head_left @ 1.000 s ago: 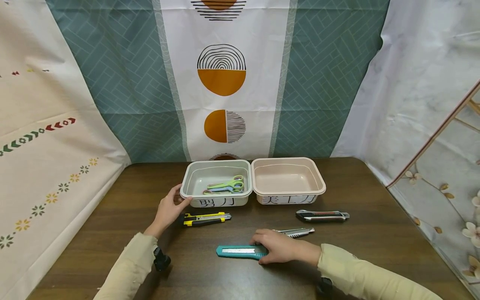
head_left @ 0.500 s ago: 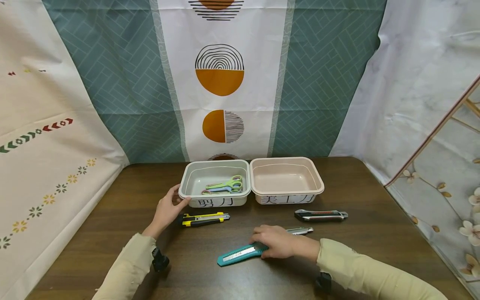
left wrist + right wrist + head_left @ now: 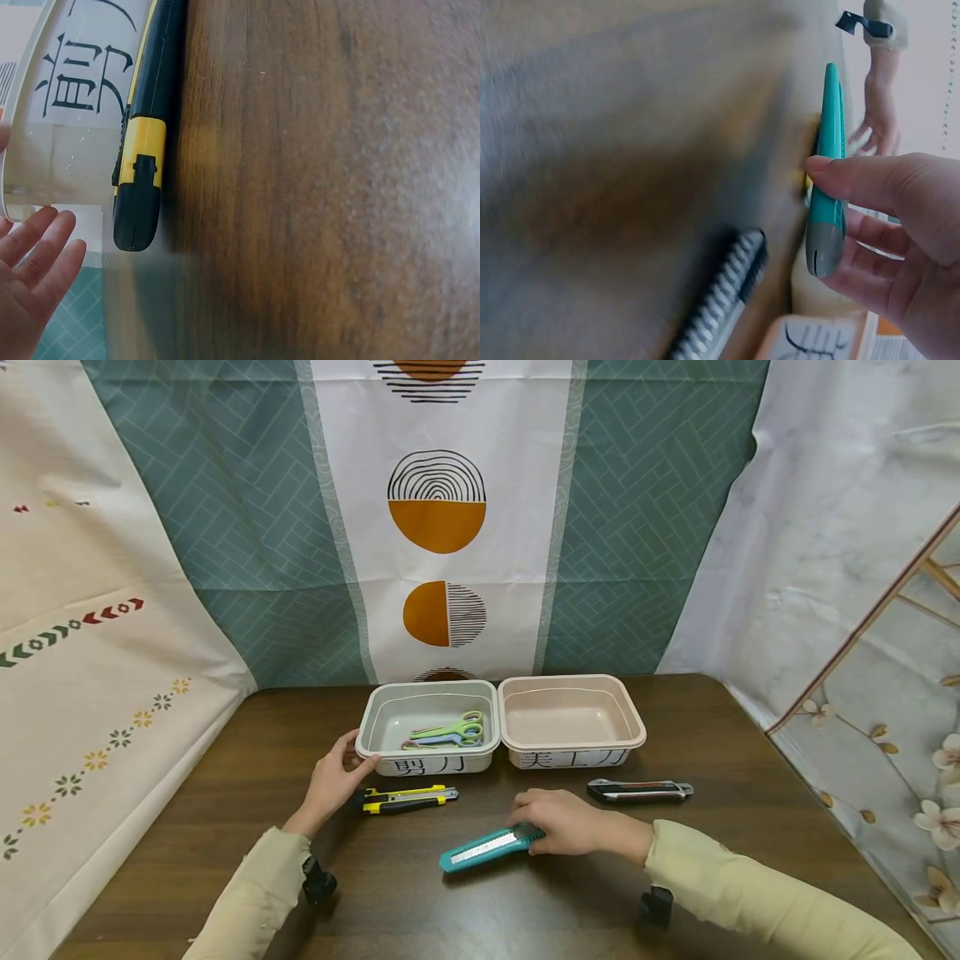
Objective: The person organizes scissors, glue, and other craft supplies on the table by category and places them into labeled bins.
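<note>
My right hand [image 3: 558, 822] pinches a teal utility knife [image 3: 487, 847] near its grey end, between thumb and fingers. The knife hangs tilted over the table, a blurred shadow under it. A silver utility knife [image 3: 712, 300] lies below that hand in the right wrist view; in the head view the hand hides it. My left hand [image 3: 330, 781] holds the front left corner of the pale grey-green box [image 3: 367, 752], thumb at the rim and fingers along its side. Inside that box lie green-handled scissors [image 3: 453, 728] and blue ones [image 3: 450, 740].
Right beside the grey-green box stands a pink-beige box [image 3: 637, 735], also labelled in front. Yellow-and-black utility knives [image 3: 408, 798] lie before the left box. A black-and-silver utility knife [image 3: 641, 791] lies at the right. Patterned cloths [image 3: 615, 527] hang behind the table [image 3: 375, 902].
My right hand has raised the teal knife off the table, moving it slightly up and to the right and turning it. The silver knife has become hidden in the head view. My left hand stays put.
</note>
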Motion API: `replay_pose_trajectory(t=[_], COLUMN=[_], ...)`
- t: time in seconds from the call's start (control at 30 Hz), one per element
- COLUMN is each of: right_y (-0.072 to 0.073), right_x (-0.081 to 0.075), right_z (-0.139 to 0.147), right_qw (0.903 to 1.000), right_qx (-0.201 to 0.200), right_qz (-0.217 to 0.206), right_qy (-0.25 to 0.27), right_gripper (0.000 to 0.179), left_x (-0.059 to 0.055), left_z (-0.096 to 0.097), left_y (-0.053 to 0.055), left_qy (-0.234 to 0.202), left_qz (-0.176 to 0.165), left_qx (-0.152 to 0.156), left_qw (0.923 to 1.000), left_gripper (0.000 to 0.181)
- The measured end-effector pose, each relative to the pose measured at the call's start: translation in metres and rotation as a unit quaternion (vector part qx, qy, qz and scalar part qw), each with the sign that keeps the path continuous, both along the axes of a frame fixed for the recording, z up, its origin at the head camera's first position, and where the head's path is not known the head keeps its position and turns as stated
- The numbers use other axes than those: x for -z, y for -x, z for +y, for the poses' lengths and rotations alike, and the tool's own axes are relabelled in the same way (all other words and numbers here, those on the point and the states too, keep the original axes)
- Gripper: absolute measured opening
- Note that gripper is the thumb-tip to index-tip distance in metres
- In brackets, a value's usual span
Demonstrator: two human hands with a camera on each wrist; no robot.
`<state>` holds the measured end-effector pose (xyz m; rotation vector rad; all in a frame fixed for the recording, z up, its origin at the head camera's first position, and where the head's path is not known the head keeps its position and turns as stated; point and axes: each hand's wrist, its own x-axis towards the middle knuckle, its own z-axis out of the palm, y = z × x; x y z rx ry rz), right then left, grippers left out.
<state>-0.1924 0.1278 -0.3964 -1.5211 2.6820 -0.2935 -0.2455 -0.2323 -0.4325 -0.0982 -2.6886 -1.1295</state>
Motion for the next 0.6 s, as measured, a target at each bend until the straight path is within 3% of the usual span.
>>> replay_pose_trajectory(t=[0.6], right_y=[0.037], right_x=[-0.028], right_z=[0.032], right_qw=[0.9949], right_qx=[0.054], right_qz=[0.007], right_qy=[0.085], right_gripper=[0.033], left_x=[0.0], left_z=[-0.001], left_y=[0.0], left_qy=[-0.009], left_qz=[-0.005], left_qx=[0.004], left_qw=[0.9999], left_gripper=[0.06])
